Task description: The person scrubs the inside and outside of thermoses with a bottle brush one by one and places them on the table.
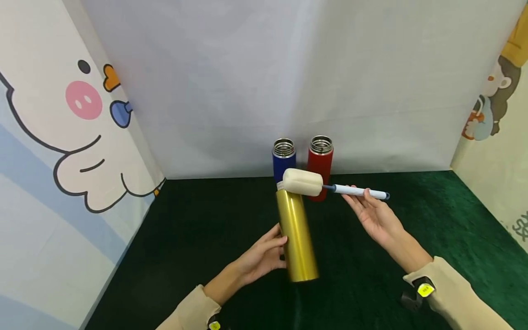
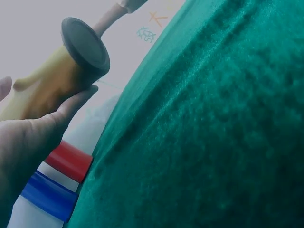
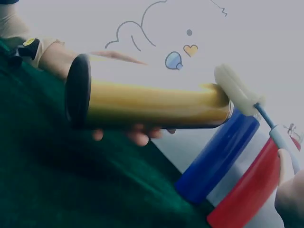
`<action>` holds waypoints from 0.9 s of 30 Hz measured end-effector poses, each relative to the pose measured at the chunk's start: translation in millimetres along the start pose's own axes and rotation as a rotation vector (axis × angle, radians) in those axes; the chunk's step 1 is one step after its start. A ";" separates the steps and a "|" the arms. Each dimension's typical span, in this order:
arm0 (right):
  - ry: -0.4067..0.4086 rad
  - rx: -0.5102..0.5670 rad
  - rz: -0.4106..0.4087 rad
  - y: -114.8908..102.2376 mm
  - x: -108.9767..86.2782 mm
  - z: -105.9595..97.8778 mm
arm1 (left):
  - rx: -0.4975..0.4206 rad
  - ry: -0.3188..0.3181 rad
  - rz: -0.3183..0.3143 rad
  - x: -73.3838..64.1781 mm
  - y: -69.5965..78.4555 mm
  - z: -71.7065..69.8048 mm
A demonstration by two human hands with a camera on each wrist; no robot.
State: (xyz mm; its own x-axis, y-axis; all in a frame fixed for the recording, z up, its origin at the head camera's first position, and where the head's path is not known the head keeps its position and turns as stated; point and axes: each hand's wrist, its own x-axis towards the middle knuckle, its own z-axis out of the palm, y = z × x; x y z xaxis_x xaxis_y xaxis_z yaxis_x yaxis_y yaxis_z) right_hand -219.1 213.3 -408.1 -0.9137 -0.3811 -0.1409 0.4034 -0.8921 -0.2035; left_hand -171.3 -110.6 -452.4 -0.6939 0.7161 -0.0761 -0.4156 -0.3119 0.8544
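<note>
My left hand [image 1: 264, 256] grips a gold bottle [image 1: 297, 233] round its middle, tilted, its base off the green cloth in the left wrist view. My right hand [image 1: 377, 217] pinches the pale blue handle of a bottle brush [image 1: 303, 182] between thumb and fingers. The brush lies nearly level, its cream sponge head overlapping the neck of the gold bottle in the head view and hiding most of its mouth. In the right wrist view the sponge [image 3: 233, 88] is right at the bottle's top end.
Behind the gold bottle stand a blue bottle [image 1: 283, 161] and a red bottle [image 1: 321, 160], both lidless, against the pale back wall [image 1: 222, 91]. Dark green cloth [image 1: 189, 229] covers the table. Cartoon-printed side walls [image 1: 37, 206] stand left and right.
</note>
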 end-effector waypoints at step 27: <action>-0.135 -0.422 0.130 -21.5 -1.2 -24.3 | -0.112 0.106 0.011 8.8 -6.3 12.1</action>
State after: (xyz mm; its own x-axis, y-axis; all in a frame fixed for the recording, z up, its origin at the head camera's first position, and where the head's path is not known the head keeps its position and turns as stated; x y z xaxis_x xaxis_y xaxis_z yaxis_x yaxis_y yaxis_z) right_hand -225.5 238.8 -427.1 -0.8408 -0.5367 -0.0698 0.4743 -0.6686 -0.5727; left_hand -167.7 -94.7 -452.3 -0.7545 0.6440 -0.1263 -0.4667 -0.3912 0.7932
